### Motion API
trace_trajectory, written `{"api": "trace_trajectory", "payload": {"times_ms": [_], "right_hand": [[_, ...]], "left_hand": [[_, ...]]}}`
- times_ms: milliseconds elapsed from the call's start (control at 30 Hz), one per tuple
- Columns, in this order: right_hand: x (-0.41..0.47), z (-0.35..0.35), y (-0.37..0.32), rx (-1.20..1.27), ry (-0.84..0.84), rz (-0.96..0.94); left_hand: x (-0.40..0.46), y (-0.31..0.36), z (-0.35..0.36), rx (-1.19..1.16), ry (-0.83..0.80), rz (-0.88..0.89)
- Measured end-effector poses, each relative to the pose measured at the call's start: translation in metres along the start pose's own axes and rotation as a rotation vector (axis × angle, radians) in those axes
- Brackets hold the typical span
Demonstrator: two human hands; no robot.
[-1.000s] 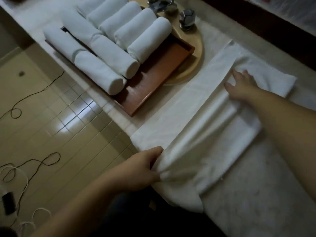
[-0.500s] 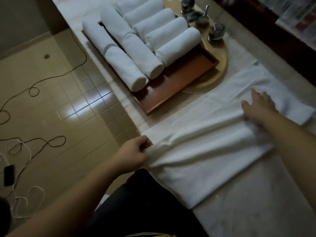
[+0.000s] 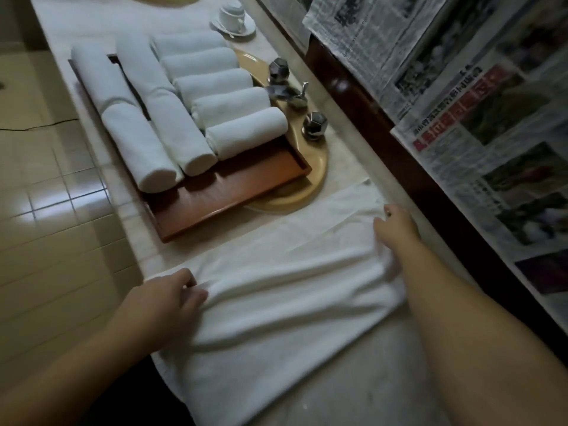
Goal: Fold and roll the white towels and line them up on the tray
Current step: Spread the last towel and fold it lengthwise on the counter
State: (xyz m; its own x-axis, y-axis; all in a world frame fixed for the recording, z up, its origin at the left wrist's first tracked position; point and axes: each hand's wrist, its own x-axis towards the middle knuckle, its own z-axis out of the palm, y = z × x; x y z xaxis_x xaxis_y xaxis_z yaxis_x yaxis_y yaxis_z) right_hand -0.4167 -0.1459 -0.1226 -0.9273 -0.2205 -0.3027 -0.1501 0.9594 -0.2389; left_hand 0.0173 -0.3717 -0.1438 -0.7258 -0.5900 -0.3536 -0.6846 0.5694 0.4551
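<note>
Since the earlier frame, the raised fold has been laid flatter on the towel (image 3: 276, 290) spread on the bench (image 3: 368, 379). Its near end is pinched by the left hand (image 3: 166, 302); the right hand (image 3: 396, 229) is pressed open. Folding is judged under way; rolling toward the tray (image 3: 233, 192) is required next.

Rolled towels (image 3: 196, 87) are lying in rows on the tray (image 3: 233, 192), which is sitting over the sink basin (image 3: 316, 167); the faucet (image 3: 285, 93) is standing behind, the flat towel (image 3: 276, 290) lying nearer on the counter (image 3: 384, 379).
</note>
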Motion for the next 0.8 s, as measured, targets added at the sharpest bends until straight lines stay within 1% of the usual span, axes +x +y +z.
{"api": "trace_trajectory", "payload": {"times_ms": [133, 300, 467, 567, 667, 800], "right_hand": [[0.003, -0.001, 0.012, -0.042, -0.029, 0.028], [-0.005, -0.006, 0.044, -0.025, -0.086, 0.063], [-0.023, -0.016, 0.082, -0.011, -0.121, 0.163], [-0.027, -0.025, 0.089, -0.042, -0.133, 0.167], [-0.028, -0.033, 0.089, 0.046, -0.155, 0.115], [-0.023, -0.039, 0.085, 0.201, -0.2, 0.06]], "left_hand": [[-0.008, -0.001, 0.0, 0.014, -0.046, 0.028], [-0.024, 0.004, 0.005, 0.016, -0.093, 0.039], [-0.036, 0.02, 0.016, 0.077, -0.136, 0.134], [-0.035, 0.022, 0.022, 0.062, -0.139, 0.095], [-0.031, 0.019, 0.025, 0.015, -0.14, 0.079], [-0.031, 0.019, 0.027, 0.12, -0.14, 0.111]]}}
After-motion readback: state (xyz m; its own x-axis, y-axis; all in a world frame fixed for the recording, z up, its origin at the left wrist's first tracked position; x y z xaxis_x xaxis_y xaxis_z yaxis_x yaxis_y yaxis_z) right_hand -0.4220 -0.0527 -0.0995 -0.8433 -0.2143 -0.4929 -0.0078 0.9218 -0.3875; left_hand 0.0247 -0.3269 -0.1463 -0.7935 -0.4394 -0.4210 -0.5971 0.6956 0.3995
